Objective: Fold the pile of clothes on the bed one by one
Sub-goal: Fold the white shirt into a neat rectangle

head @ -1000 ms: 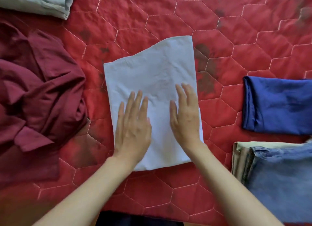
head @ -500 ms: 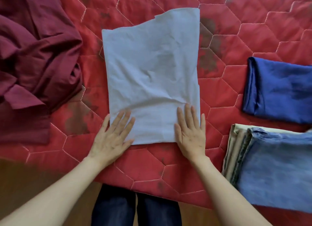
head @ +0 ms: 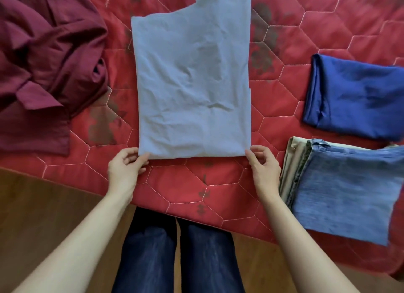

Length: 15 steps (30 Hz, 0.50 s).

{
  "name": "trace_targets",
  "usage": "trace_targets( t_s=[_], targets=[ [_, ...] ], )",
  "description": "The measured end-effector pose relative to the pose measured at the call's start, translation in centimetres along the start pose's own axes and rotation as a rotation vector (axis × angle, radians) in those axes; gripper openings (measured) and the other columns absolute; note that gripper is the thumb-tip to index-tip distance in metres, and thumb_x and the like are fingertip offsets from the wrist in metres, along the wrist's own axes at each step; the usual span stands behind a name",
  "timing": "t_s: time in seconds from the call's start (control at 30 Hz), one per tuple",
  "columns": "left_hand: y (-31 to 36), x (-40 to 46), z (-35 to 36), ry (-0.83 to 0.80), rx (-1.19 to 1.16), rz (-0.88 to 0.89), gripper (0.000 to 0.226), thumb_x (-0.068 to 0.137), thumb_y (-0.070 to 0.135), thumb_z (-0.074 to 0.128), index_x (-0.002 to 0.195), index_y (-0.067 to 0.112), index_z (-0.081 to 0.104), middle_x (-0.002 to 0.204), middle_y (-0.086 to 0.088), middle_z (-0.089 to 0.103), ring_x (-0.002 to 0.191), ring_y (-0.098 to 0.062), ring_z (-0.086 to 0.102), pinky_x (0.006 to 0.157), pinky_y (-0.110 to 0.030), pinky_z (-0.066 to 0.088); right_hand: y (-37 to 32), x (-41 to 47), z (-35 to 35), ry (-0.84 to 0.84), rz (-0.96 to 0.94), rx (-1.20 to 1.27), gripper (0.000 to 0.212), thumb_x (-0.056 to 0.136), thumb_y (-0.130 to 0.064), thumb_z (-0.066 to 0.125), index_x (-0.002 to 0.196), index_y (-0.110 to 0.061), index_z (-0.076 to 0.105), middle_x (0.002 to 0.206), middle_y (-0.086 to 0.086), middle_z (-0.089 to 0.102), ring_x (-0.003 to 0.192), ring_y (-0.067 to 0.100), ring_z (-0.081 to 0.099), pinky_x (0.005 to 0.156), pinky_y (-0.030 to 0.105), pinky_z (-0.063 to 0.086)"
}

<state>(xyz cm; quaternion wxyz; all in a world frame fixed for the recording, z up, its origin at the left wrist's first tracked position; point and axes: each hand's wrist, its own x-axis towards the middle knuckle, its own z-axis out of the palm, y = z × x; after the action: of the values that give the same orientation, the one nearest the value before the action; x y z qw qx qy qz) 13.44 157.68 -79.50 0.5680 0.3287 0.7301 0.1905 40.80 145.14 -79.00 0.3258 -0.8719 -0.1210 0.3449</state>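
While curled, both hands pinch light blue garment (head: 192,78) near corners: left hand (head: 125,169), right hand (head: 263,166).

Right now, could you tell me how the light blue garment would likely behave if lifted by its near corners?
The light blue garment looks thin and creased, so it would probably droop limply. Its folded layers may slip apart, since the left hand and right hand pinch only corners. It likely weighs little.

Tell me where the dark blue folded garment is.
In the head view the dark blue folded garment lies on the red quilt at the right, beyond the folded jeans and right of the light blue garment.
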Motion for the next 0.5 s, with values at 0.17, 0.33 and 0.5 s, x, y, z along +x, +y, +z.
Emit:
trace_targets(
  t_s=[0.17, 0.33, 0.5],
  targets=[
    [0.8, 0.5, 0.0, -0.084, -0.083, -0.019, 0.006, 0.085, 0.015, 0.070, 0.090, 0.019, 0.069, 0.081, 0.004, 0.073, 0.076, -0.010, 0.071, 0.060, -0.019, 0.057, -1.2, 0.3, 0.6, -0.073, 0.041, 0.017, 0.004, 0.086, -0.031, 0.068, 0.086, -0.035, 0.066, 0.073, -0.002, 0.068, 0.060, 0.008, 0.064, 0.067, 0.034, 0.058],
    [0.8, 1.5, 0.3, -0.008, 0.038, -0.002, 0.004, 0.083, 0.012, 0.073, 0.083, 0.013, 0.069, 0.090, -0.007, 0.066, 0.078, -0.015, 0.065, 0.056, -0.013, 0.054, -0.9, 0.5, 1.1, -0.009, 0.070, 0.024, 0.009, 0.089, -0.021, 0.064, 0.088, -0.018, 0.072, 0.079, 0.004, 0.069, 0.065, 0.011, 0.062, 0.075, 0.045, 0.058],
    [1.4, 0.7, 0.5, 0.003, 0.372, 0.112, 0.014, 0.086, 0.026, 0.070, 0.097, 0.017, 0.068, 0.099, -0.003, 0.066, 0.092, -0.023, 0.062, 0.082, -0.033, 0.053, -1.3, -0.2, 1.8, 0.085, 0.024, -0.134, 0.020, 0.090, -0.032, 0.063, 0.105, -0.018, 0.067, 0.106, 0.000, 0.058, 0.090, 0.015, 0.059, 0.091, 0.040, 0.047]
  ],
)
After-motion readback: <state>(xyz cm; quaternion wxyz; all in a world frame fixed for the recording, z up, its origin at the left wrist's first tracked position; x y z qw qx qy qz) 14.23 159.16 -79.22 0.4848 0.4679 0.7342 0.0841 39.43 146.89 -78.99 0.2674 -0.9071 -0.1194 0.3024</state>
